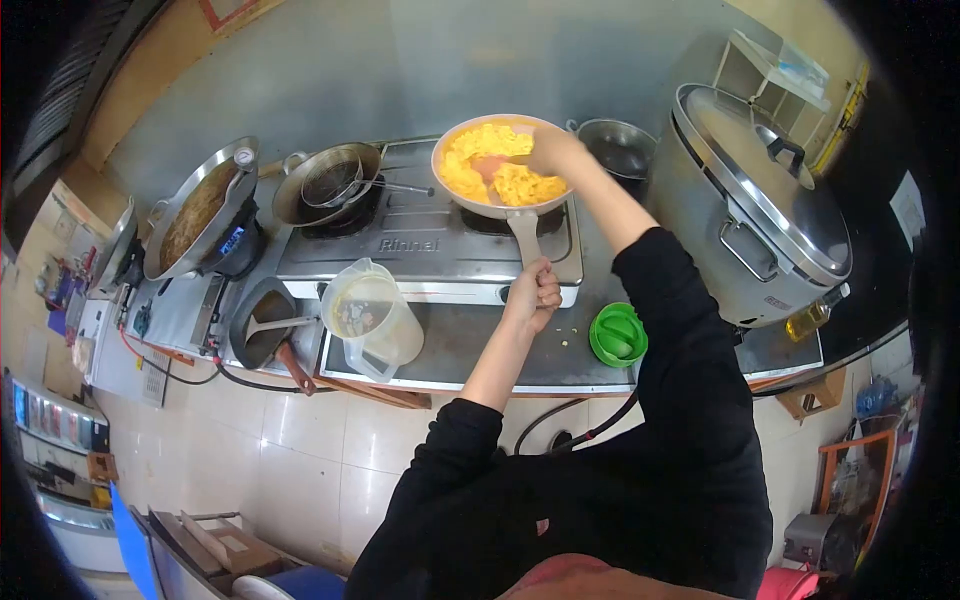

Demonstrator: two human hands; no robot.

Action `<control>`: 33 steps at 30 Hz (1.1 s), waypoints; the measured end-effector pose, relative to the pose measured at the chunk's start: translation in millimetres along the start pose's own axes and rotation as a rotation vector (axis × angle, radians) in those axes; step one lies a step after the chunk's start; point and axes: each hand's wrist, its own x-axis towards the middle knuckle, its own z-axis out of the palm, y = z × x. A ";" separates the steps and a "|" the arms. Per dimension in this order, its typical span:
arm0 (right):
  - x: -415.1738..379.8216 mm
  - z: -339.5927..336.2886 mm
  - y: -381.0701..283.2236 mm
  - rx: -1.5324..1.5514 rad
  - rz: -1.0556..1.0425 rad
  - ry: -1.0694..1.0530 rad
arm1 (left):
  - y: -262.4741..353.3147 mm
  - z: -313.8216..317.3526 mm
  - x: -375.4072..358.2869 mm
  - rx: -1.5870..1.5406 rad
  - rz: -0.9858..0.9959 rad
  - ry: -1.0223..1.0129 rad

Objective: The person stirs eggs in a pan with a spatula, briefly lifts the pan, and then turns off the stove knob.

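My left hand [534, 295] is wrapped round the handle [525, 235] of a light-coloured frying pan [441, 160] on the right burner of the stove. Yellow scrambled eggs [530, 186] lie in the pan, with a patch of its pinkish base showing between them. Over the pan's right rim, my right hand [556, 154] is closed, its fingers pointing toward the eggs. What it grips is mostly hidden; only a small tan tip shows by the fingers.
Left of the pan, a wok with a strainer [333, 182] sits on the stove [430, 250]. In front stand a clear pitcher [372, 318] and a green bowl [619, 334]. A large steel cooker [700, 230] is at right, an oil-filled wok [197, 220] at left.
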 end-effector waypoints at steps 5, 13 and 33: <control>-37.2 -73.7 -16.0 -0.134 0.063 -0.226 | 0.1 -1.2 2.3 -0.005 -0.013 -0.006; -11.1 16.5 -39.9 -0.046 -0.036 -0.053 | -5.6 3.1 -1.7 0.017 0.026 0.008; -15.0 -64.7 -29.0 -0.245 -0.143 0.007 | -8.5 2.1 1.9 -0.014 -0.013 0.007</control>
